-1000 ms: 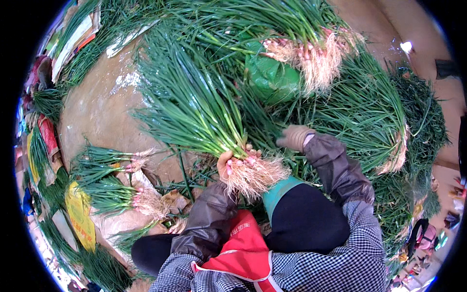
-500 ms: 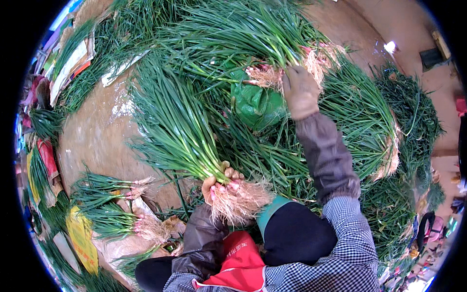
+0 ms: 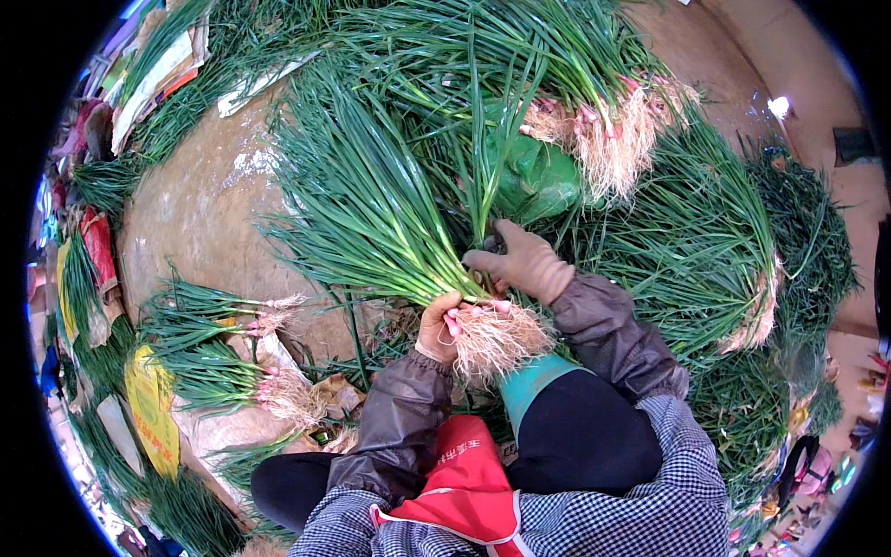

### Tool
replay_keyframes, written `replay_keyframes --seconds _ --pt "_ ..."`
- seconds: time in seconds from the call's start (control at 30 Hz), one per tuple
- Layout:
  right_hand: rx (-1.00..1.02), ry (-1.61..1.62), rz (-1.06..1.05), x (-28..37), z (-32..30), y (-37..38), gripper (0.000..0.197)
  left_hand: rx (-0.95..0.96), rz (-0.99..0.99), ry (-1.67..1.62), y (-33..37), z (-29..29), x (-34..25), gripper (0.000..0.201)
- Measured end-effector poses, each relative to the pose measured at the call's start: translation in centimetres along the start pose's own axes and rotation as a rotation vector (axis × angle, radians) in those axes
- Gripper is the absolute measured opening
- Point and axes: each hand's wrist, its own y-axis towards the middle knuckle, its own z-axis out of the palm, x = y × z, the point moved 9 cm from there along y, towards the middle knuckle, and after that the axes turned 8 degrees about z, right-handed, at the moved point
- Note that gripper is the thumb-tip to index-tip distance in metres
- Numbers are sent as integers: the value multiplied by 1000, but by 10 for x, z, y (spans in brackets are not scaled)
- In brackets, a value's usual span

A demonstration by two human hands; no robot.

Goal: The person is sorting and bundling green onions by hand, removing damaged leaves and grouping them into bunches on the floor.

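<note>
A thick bunch of spring onions (image 3: 399,223), with long green leaves, pink bulbs and pale roots, lies tilted across the middle in front of me. My left hand (image 3: 439,330), in a tan glove, is closed round its stems just above the roots. Beside the bunch, my right hand (image 3: 520,261), also gloved with dark fingertips, pinches a few thin spring onion stalks (image 3: 480,186) that point up and away. Its fingers nearly touch the bunch; the lower ends of those stalks are hidden. Beyond it, a heap of spring onions (image 3: 594,93) rests on a green plastic bag (image 3: 536,176).
To the right, more spring onions (image 3: 687,251) lie with roots outward. Small bunches (image 3: 223,376) sit at left near a yellow sack (image 3: 152,408). Wet brown floor (image 3: 204,213) shows at left. My knee (image 3: 585,432) and a red apron (image 3: 459,473) are close below the roots.
My right hand has come back from the far heap toward the bunch, bringing a few stalks. The bunch in my left hand has shifted slightly right and up in view.
</note>
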Motion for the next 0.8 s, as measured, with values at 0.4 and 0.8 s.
replay_keyframes --seconds 0.4,0.8 --pt "98 -440 208 -85 12 19 36 112 142 57 -6 12 -3 47" --pt "-645 143 -152 -24 -137 31 32 536 364 -220 -59 126 -100 67"
